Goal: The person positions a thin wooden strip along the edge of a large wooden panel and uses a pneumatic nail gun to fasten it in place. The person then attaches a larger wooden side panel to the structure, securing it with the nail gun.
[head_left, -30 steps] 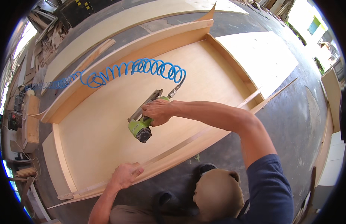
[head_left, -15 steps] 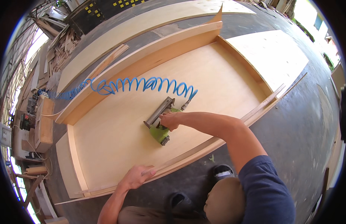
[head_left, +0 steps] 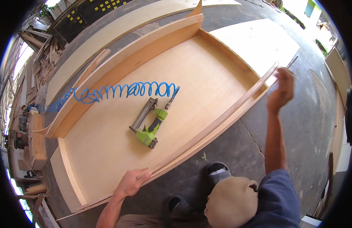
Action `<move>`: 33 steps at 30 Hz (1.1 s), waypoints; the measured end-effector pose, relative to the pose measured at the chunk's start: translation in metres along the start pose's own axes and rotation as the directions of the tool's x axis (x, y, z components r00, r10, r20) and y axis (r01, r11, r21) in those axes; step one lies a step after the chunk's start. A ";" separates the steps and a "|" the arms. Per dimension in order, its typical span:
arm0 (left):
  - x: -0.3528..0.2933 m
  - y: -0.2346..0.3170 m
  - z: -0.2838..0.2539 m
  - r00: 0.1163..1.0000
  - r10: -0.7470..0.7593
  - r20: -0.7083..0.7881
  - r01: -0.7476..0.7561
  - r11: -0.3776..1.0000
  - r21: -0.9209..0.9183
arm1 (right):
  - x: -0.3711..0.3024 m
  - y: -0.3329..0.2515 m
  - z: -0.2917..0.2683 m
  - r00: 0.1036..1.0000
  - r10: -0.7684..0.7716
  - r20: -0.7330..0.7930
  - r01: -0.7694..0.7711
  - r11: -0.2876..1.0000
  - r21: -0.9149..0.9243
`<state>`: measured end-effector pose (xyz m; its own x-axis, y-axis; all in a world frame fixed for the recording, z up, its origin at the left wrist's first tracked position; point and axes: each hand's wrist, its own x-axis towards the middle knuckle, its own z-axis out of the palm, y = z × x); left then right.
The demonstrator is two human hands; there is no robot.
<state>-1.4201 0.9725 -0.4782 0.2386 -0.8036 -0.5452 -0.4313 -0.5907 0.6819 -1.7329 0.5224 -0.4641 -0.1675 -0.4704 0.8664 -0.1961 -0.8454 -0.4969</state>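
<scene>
A green pneumatic nail gun [head_left: 147, 135] lies on the pale plywood panel [head_left: 206, 72], with no hand on it. My left hand [head_left: 133, 182] is closed over the long wooden strip [head_left: 210, 135] along the panel's near edge, towards its left end. Out at the strip's right end, near the frame's corner, is my right hand [head_left: 281, 89]. It is raised and blurred, its fingers look bent, and I cannot tell whether it touches the wood. A tall board [head_left: 134, 53] stands along the panel's far edge, and a shorter side board [head_left: 233, 57] closes the right end.
A coiled blue air hose [head_left: 126, 90] runs left from the nail gun over the far board. Further plywood sheets [head_left: 255, 41] lie on the dark floor [head_left: 236, 152] beyond the frame. Scrap wood [head_left: 50, 62] is piled at the far left. My shoe [head_left: 217, 168] is close to the near edge.
My right hand has let go of the nail gun and swung right to the strip's far right end. The gun stays on the panel. My left hand keeps its place on the strip.
</scene>
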 end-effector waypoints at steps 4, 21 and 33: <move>0.019 0.016 0.010 0.999 0.004 0.044 -0.004 1.000 0.001 | 0.006 0.170 -0.124 0.738 0.591 -0.327 -0.621 0.784 0.014; 0.050 0.048 0.027 0.991 0.080 0.111 -0.091 0.992 0.089 | -0.010 0.271 -0.089 0.667 0.744 -0.032 -0.721 0.657 0.222; 0.047 0.044 0.028 0.990 0.084 0.117 -0.102 0.982 0.156 | -0.017 0.244 -0.086 0.761 0.644 -0.084 -0.635 0.765 0.113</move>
<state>-1.4519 0.9105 -0.4876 0.0977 -0.8365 -0.5391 -0.5836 -0.4870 0.6498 -1.8615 0.3457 -0.6040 -0.3348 -0.8807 0.3351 0.0653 -0.3765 -0.9241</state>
